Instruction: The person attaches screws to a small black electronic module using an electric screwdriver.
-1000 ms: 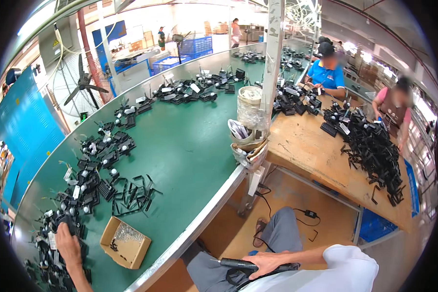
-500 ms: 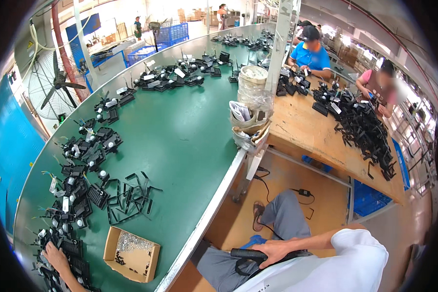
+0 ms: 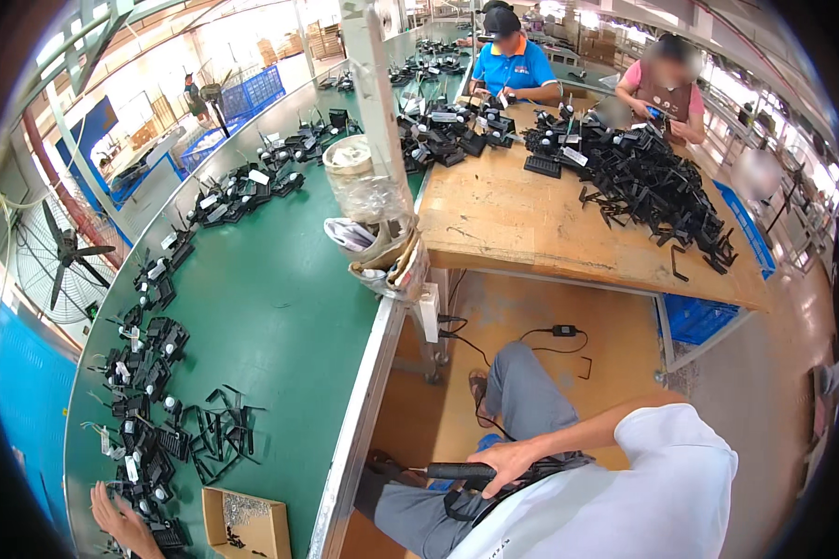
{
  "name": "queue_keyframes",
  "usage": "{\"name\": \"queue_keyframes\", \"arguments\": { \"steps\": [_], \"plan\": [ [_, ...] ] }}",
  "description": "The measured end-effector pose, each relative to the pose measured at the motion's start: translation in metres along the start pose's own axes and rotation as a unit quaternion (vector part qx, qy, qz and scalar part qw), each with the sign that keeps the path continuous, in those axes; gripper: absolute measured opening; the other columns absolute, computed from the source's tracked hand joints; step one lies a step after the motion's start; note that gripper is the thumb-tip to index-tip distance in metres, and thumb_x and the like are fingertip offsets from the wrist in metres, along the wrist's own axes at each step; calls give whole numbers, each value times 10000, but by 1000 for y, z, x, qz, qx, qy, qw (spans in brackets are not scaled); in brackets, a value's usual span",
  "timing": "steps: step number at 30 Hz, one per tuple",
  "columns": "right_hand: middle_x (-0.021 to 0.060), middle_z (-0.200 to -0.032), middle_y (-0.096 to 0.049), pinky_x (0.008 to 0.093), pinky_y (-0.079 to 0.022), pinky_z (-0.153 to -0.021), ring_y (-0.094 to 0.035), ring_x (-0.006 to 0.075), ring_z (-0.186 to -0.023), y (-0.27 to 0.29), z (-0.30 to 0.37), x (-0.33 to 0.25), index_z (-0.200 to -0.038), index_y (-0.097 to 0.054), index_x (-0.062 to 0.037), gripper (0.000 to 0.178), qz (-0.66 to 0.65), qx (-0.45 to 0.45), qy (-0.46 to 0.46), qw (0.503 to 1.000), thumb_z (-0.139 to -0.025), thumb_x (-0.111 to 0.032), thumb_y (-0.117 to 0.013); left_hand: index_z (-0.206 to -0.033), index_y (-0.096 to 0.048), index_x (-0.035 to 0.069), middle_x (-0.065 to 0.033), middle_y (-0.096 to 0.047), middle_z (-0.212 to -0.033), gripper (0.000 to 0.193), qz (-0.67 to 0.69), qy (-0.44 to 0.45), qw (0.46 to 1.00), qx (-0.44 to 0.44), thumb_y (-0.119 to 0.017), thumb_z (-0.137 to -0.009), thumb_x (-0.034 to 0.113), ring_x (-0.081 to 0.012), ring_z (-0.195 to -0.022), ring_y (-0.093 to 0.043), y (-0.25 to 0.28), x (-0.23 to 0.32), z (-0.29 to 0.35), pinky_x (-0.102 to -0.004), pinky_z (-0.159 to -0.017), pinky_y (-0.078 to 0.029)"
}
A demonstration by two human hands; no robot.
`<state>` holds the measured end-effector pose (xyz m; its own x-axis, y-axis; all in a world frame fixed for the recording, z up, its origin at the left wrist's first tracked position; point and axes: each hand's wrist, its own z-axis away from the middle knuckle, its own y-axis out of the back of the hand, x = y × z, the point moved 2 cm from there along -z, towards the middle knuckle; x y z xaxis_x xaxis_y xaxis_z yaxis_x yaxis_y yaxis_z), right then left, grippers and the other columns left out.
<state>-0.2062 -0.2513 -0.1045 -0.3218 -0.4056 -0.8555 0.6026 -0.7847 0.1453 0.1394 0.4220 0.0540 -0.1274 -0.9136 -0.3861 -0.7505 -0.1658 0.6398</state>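
Note:
At the lower left, my left hand (image 3: pixel 121 520) is spread above the green bench by a row of black floodlights (image 3: pixel 163 438) with round white sensors and loose wires. Nothing shows in its fingers; whether the fingertips touch a floodlight I cannot tell. Over my lap, my right hand (image 3: pixel 507 464) is wrapped round the black grip of what looks like an electric screwdriver (image 3: pixel 459 472), its thin tip pointing left. Beside the floodlights lies a loose heap of thin black brackets (image 3: pixel 219 438). A cardboard box (image 3: pixel 280 531) with small silver and black screws sits near my left hand.
A metal edge (image 3: pixel 356 410) bounds the green bench. A post with plastic-wrapped pouches (image 3: pixel 382 256) rises at its corner. Floodlights and brackets (image 3: pixel 639 182) are heaped on the wooden table (image 3: pixel 503 228), where two co-workers sit. A cable with a black box (image 3: pixel 564 331) lies below.
The view has swung to the right. My left hand has come off the floodlights it was on, and its fingers are now spread. My right hand keeps its hold on the screwdriver.

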Motion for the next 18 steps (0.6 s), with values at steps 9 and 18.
{"name": "queue_keyframes", "arguments": {
  "steps": [9,18],
  "plan": [
    [39,-747,-588,281,-440,-412,-541,109,-473,53,31,51,-1261,-452,-25,563,-279,68,-102,952,-879,-236,-808,-983,-704,30,-114,-720,-986,229,369,-153,914,68,-676,-778,-67,-302,-939,-684,154,338,-131,-392,-832,-533],
    [53,-714,-559,314,-486,-427,-593,166,-506,63,61,90,-1241,-444,-56,523,-395,154,-95,900,-859,-134,-793,-920,-678,70,-63,-689,-884,203,598,-287,748,12,-750,-744,-2,-256,-789,-655,155,522,-120,-382,-769,-533]
  ]
}}
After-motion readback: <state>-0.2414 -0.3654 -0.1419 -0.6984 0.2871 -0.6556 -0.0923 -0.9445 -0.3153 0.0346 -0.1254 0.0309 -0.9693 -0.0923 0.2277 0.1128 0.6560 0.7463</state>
